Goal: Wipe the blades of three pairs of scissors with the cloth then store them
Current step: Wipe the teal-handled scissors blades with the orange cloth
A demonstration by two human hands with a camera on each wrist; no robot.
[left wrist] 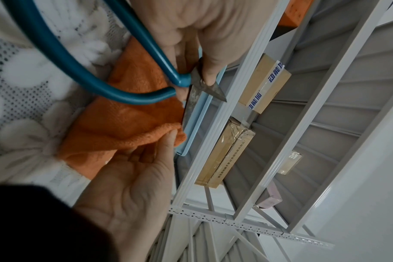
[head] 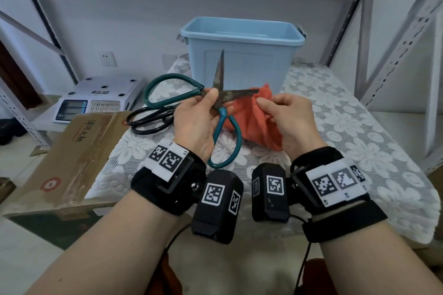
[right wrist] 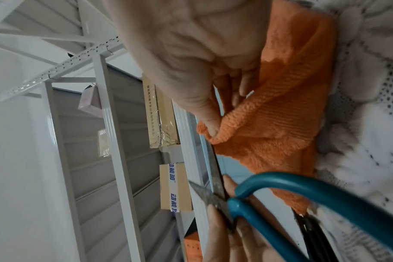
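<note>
Your left hand [head: 195, 120] pinching the pivot of teal-handled scissors with rusty steel blades [head: 221, 93] spread wide above the white lace tablecloth [head: 347, 112], your right hand [head: 291, 118] gripping the orange terry cloth [head: 254, 117] just beside 1 blade, light-blue plastic bin [head: 242, 52] close behind the raised tip, black-handled scissors [head: 148, 118] lying near the table's left edge.

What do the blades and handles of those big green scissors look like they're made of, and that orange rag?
The blades look like bare steel, dull and brown-mottled, probably rust or tarnish. The handles appear coated in smooth teal plastic or rubber with a slight sheen; what lies beneath is hidden. The orange cloth looks like soft terry or microfibre: fuzzy ribbed pile, folding limply where the right hand pinches it.
</note>
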